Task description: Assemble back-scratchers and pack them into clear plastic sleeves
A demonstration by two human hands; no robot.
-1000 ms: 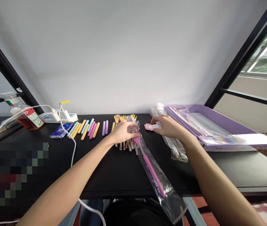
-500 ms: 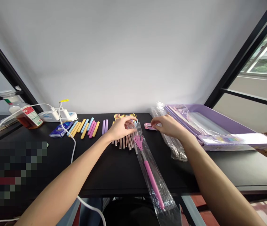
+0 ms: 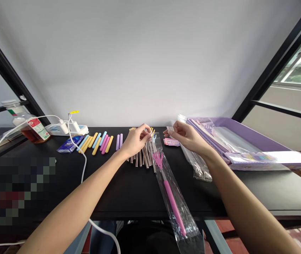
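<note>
A pink back scratcher (image 3: 173,203) with a hand-shaped head lies inside a long clear plastic bag (image 3: 190,218), whose lower end hangs over the table's front edge. My left hand (image 3: 137,141) pinches the bag's far end, thumb and fingertips together. Between the thumb and fingers of my right hand (image 3: 189,135) is a small pale card (image 3: 170,130), raised off the table. Just below it lies a small stack of pink cards (image 3: 171,142). Behind and under my left hand spreads a bunch of metal rods (image 3: 140,158) with coloured hand-shaped heads, partly hidden.
Coloured handles (image 3: 94,143) lie in rows on the left, near a blue packet (image 3: 71,144), a power strip (image 3: 80,129) and a bottle (image 3: 31,123). A white cable (image 3: 84,162) crosses the table (image 3: 118,197). Clear bags (image 3: 199,167) and a purple box (image 3: 261,141) are on the right.
My right hand has lifted a small card up from the pink stack. The fingers of my left hand have closed at the bag's far end.
</note>
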